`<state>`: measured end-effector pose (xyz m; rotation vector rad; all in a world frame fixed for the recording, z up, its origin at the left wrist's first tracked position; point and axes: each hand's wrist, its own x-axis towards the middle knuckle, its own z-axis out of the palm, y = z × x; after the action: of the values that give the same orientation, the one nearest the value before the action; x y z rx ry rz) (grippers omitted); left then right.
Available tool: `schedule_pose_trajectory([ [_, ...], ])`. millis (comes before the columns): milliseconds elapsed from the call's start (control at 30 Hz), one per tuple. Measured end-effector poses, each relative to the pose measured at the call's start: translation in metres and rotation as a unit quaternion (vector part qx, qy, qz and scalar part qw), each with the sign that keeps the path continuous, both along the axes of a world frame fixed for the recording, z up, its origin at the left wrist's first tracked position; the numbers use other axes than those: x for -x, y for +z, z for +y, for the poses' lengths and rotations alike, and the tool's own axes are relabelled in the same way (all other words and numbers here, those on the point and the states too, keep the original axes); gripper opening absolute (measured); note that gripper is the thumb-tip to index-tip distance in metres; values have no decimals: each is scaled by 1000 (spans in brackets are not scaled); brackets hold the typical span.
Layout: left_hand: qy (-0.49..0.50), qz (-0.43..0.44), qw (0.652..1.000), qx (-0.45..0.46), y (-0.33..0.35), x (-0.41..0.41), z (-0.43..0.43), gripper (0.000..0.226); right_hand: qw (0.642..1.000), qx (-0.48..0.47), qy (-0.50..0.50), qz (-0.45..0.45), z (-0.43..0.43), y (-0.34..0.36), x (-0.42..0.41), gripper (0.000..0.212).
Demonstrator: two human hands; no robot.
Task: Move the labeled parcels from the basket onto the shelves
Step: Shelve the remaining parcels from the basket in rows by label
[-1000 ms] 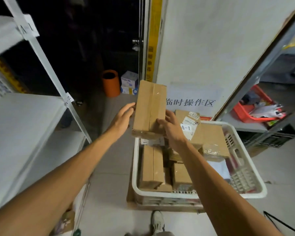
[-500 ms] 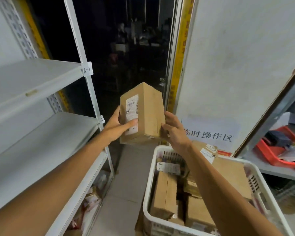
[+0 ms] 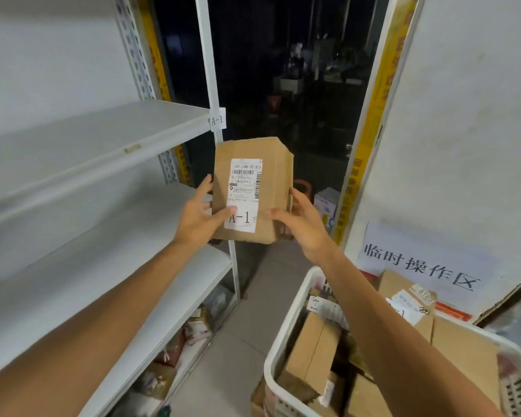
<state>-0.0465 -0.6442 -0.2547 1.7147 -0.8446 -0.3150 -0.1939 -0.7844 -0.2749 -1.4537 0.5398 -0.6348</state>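
- A person holds one brown cardboard parcel [image 3: 253, 191] up in the air with both hands, label side facing them. It is clear of the basket and not on any shelf.
- The left hand [image 3: 197, 219] grasps the parcel's left edge. Its thumb lies across the lower corner of the white label [image 3: 243, 195] and its fingers wrap behind the box.
- The right hand [image 3: 301, 224] grasps the right edge, thumb pressed on the front face near the bottom and fingers curled round the side.
- The label carries a barcode, small print and a large handwritten "A-1" at the bottom.
- The parcel hangs in front of the white upright post of the shelf unit, just below the paper tag [image 3: 217, 119] on that post, which also reads "A-1".
- The upper shelf [image 3: 88, 139] runs off to the left at the height of the tag, and the middle shelf [image 3: 103, 251] lies below it, left of the hands.
- The bottom shelf holds a jumble of packets [image 3: 193, 329].
- The white plastic basket [image 3: 278, 341] stands low on the right, under the right forearm, with more cardboard parcels [image 3: 310, 347] inside, some of them labelled.
- A paper sign [image 3: 418, 260] with printed characters is stuck to the white wall behind the basket.
- Beyond the parcel is a dark doorway.
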Motion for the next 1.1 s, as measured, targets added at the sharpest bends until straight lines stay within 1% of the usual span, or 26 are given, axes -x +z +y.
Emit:
schedule_pose_trajectory([
  [67, 30, 21, 999, 17, 3, -1, 9, 80, 999, -38, 8, -32, -1, 4, -2, 73],
  [167, 11, 82, 997, 0, 8, -1, 26, 56, 995, -62, 39, -65, 2, 10, -8, 69],
  [233, 0, 129, 992, 11, 10, 2, 42, 59, 992, -69, 55, -91, 8, 15, -16, 59],
  [267, 1, 133, 991, 25, 12, 1, 50, 63, 990, -69, 66, -102, 10, 18, -21, 54],
  [333, 20, 126, 990, 59, 19, -5, 68, 71, 987, -61, 100, -114, 18, 26, -33, 47],
  [433, 62, 93, 989, 94, 31, -14, 101, 79, 978, -67, 151, -125, 37, 38, -58, 43],
  [567, 123, 60, 985, 109, 50, -25, 154, 57, 962, -88, 219, -137, 78, 58, -93, 41],
  [600, 136, 50, 983, 109, 57, -26, 167, 59, 957, -90, 237, -141, 90, 62, -101, 41],
  [700, 178, 22, 980, 91, 80, -27, 209, 76, 942, -86, 289, -150, 129, 77, -126, 37],
  [767, 199, 7, 976, 91, 93, -31, 239, 82, 932, -73, 318, -156, 156, 88, -141, 36],
  [867, 226, -17, 969, 98, 107, -34, 280, 82, 920, -60, 353, -162, 194, 105, -164, 40],
  [967, 236, -22, 965, 107, 117, -42, 319, 85, 906, -45, 385, -168, 230, 119, -186, 44],
  [1100, 255, -25, 955, 149, 123, -59, 360, 99, 892, -28, 412, -181, 278, 131, -215, 57],
])
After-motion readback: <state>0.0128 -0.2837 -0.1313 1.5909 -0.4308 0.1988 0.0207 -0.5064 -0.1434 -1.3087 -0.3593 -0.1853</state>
